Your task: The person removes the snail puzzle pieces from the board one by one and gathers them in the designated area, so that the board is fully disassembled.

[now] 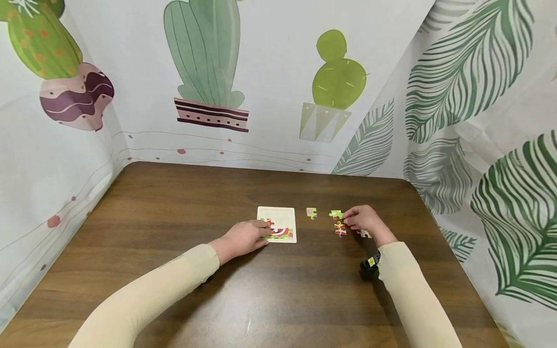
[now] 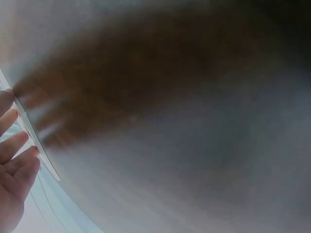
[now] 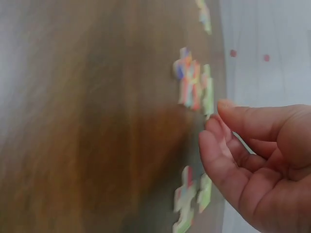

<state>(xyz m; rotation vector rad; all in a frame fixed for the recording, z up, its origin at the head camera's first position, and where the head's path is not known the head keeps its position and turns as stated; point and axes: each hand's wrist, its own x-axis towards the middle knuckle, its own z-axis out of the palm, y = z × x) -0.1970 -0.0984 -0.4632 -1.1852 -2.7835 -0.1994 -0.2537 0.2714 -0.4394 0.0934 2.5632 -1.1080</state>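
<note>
Head: resting the left grip (image 1: 243,237) on the board (image 1: 278,214), probably steadying it; poising the right grip (image 1: 364,219) at a green piece (image 1: 336,213), right of the board beside other pieces (image 1: 340,230), likely spread for reach. Left wrist: touching the board's edge, clasping nothing. Right wrist: bending pinch-like (cannot tell whether grasping).

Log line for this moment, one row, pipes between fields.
left hand: on puzzle board | right hand: by green piece, contact unclear | puzzle board: pieces along near side | other loose pieces: on table
</note>
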